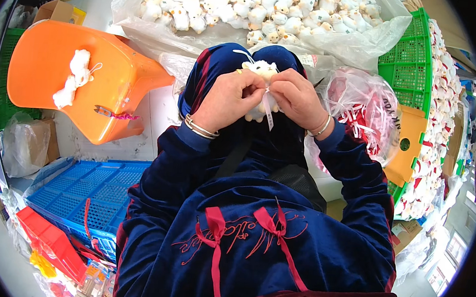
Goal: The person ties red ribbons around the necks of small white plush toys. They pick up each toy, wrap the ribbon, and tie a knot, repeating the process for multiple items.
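Observation:
A small white plush toy (260, 68) with a hanging loop sits upright between my knees. A pale pink ribbon (268, 109) crosses its neck, and one printed end hangs down its front. My left hand (233, 98) pinches the ribbon at the neck from the left side. From the right, my right hand (297, 99) pinches it at the same spot, the fingertips of both hands almost touching. My fingers and thumbs cover part of the ribbon and the toy's middle.
An orange plastic chair (36, 66) at left carries white plush toys (79, 67) and small thread snips (103, 111). Ahead lies a clear sheet heaped with plush toys (245, 5). At right are a bag of ribbons (359, 125) and a green crate (407, 61); a blue crate (84, 191) stands lower left.

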A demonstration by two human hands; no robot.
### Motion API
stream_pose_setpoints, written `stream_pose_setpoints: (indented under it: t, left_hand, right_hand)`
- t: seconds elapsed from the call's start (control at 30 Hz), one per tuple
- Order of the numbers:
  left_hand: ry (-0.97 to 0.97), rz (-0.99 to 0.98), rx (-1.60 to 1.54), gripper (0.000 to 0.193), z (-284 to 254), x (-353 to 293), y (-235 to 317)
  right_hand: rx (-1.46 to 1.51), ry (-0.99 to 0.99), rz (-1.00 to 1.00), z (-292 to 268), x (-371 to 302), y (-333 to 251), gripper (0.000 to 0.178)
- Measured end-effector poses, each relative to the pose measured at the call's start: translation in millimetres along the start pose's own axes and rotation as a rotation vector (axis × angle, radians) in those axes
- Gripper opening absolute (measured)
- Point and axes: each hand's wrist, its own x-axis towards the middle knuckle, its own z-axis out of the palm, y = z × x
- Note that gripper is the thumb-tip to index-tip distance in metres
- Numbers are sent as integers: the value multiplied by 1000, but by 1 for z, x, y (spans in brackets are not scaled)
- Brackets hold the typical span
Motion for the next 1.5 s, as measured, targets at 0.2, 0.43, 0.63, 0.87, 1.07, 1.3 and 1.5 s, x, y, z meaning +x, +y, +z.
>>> stream_pose_setpoints:
  t: [0.2,0.43,0.63,0.87,1.07,1.3,1.5]
  left_hand:
    - [71,-85,-136,13,2,-5,-7]
    - [75,62,26,16,4,-4,-8]
    - [98,12,2,12,6,-4,-5]
    - [136,-18,60,10,8,-7,-5]
    - [154,-102,-89,11,10,-13,-7]
    - [135,-262,-210,18,6,-7,-2]
    - [143,-233,-12,26,13,-8,9]
  right_hand:
    - [-7,20,30,6,-3,1,17]
    - [-2,4,31,4,0,1,17]
    - [179,30,270,2,2,-12,18]
    - [110,73,353,-8,0,-18,18]
    - [-12,133,224,-9,-2,-24,20]
    - [514,102,962,-15,-19,-21,53]
    - [564,123,973,-5,2,-18,35]
